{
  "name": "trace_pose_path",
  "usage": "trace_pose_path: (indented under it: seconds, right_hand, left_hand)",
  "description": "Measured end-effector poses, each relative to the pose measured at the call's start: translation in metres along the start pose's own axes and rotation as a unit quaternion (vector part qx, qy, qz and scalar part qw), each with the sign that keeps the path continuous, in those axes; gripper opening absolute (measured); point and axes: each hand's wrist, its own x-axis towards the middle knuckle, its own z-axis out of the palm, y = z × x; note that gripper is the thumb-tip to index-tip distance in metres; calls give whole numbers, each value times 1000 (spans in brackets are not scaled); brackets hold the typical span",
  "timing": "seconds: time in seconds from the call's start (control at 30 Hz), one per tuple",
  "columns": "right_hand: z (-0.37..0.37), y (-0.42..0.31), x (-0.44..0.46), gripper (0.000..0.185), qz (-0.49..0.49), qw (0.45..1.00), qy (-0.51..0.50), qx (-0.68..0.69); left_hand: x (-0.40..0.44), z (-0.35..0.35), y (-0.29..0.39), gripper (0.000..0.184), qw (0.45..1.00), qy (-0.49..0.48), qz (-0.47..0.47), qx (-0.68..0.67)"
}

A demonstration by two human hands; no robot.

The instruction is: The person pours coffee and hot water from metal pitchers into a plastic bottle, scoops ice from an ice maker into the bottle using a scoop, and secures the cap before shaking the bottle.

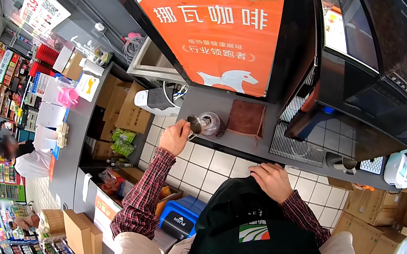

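My left hand (174, 138) is closed on a small metal measuring cup (194, 123), which tilts towards the mouth of a clear cup (212, 124). The clear cup is on the grey counter near its front edge; what is inside it is hard to make out. Just right of it lies a folded brown cloth (247, 119). My right hand (272, 182) is near the counter's front edge, beside the black apron (231, 202), fingers loosely bent and holding nothing that I can see.
A coffee machine with a slatted drip tray (297, 145) stands right, a metal pitcher (345, 164) by it. A glass-fronted cabinet with an orange sign (221, 39) is behind the counter. A blue bin (182, 218) is at my left. Another person (30, 159) is far left.
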Motion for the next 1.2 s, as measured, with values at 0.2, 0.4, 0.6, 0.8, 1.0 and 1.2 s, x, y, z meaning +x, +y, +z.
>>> trace_pose_path:
  seconds: [0.2, 0.4, 0.6, 0.8, 1.0, 1.2]
  right_hand:
    - [3, 2, -4, 14, 13, 1000, -19, -16]
    - [4, 2, -5, 14, 7, 1000, -2, 1]
    - [5, 3, -6, 14, 11, 1000, -3, -4]
    - [5, 4, -6, 13, 9, 1000, -4, -17]
    - [5, 6, -5, 14, 6, 1000, 4, -1]
    - [4, 6, -4, 13, 3, 1000, 8, 0]
  left_hand:
    - [5, 1, -3, 29, 1000, -3, 4, 18]
    - [9, -3, 3, 30, 999, -9, 11, 35]
    - [13, -5, 4, 30, 998, -19, 17, 66]
    - [16, -9, 9, 31, 997, -39, -2, 73]
    - [20, -10, 12, 32, 995, -40, 3, 96]
    - [23, -12, 16, 31, 992, -50, 7, 112]
